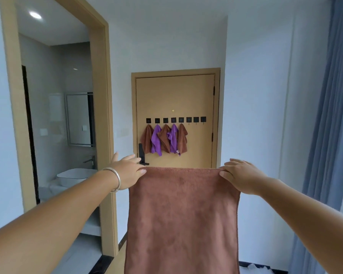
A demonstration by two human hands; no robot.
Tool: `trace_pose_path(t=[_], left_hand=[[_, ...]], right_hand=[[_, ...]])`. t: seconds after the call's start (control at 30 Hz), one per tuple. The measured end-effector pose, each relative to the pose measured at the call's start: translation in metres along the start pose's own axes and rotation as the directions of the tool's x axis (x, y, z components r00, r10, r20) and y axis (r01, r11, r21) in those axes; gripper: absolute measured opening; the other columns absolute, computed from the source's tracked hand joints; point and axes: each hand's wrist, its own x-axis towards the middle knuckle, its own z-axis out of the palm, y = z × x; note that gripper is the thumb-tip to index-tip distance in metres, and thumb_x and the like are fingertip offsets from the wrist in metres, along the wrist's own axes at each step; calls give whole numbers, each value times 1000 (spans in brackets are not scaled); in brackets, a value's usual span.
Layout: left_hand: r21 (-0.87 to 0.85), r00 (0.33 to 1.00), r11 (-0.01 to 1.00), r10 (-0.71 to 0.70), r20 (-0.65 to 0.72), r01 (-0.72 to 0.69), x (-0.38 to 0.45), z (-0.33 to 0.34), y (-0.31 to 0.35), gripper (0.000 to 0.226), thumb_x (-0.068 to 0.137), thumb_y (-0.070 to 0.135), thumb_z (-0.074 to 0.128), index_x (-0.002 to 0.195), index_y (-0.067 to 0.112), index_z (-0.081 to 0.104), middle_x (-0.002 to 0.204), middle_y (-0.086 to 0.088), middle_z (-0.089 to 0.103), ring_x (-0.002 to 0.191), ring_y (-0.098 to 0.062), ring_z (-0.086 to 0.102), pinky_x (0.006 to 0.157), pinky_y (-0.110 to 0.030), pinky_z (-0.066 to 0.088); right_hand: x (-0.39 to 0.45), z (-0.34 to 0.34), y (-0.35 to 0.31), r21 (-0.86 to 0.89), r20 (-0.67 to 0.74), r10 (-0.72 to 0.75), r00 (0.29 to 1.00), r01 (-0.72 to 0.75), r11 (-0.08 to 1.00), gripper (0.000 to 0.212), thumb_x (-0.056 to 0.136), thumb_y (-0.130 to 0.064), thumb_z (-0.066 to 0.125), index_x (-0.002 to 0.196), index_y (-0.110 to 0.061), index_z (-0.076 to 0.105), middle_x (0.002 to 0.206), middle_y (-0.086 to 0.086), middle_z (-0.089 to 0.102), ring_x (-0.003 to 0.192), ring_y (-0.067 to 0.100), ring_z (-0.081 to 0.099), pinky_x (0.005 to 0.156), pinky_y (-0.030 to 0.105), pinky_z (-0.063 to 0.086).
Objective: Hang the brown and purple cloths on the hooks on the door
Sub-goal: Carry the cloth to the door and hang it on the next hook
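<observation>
I hold a large brown cloth (182, 214) spread flat in front of me. My left hand (127, 171) pinches its top left corner and my right hand (240, 175) pinches its top right corner. Ahead stands a tan door (176, 93) with a row of several black hooks (175, 120). Brown cloths (147, 139) and purple cloths (155, 141) hang in alternation on the left hooks. The three hooks (196, 119) at the right end of the row are bare. The held cloth hides the door's lower part.
An open bathroom doorway (99, 95) is at the left, with a white basin (73, 176) and a mirror (79, 119) inside. Blue curtains (329, 135) hang at the right. A black door handle (142, 154) sits at the door's left edge.
</observation>
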Motion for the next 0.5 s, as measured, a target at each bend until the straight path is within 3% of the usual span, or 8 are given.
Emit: trace_pose_path(t=[0.5], left_hand=[[-11,1000,1000,14,25,-14,216,71,-8,50,100,49,11,141,41,39,158,11,18,146,-8,1,113,-53,-16]], right_hand=[[174,86,96,40,6,-18,1000,18,999,44,102,-49,22,130,-36,55,131,-13,54,139,14,28,114,33,22]])
